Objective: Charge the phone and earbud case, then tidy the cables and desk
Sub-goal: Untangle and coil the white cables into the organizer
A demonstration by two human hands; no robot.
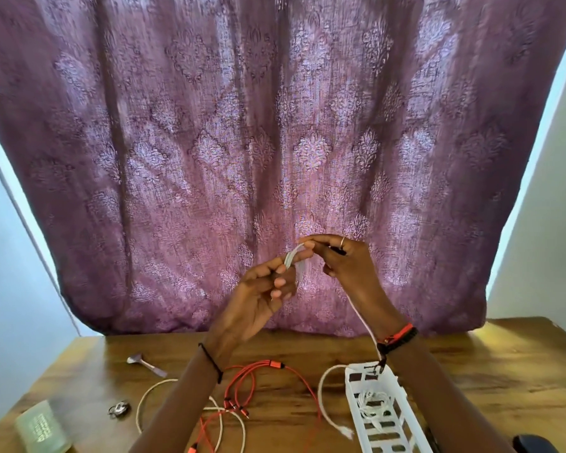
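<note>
Both hands are raised in front of the purple curtain, well above the wooden desk (471, 387). My left hand (262, 299) and my right hand (343, 259) pinch a folded white cable (293, 256) between their fingertips; its free length (363, 322) hangs down past my right wrist toward a white slotted basket (378, 416). A coiled white cable lies inside the basket. An orange multi-plug cable (262, 380) and another white cable (151, 397) sprawl loose on the desk under my left forearm. A further white cable (324, 403) curves beside the basket. No phone or earbud case is clearly visible.
A metal spoon (146, 363) lies at the desk's back left. A small metal ring-like object (119, 409) and a pale green flat packet (41, 426) sit near the front left. A dark object (533, 444) shows at the bottom right edge. The curtain (275, 142) hangs behind the desk.
</note>
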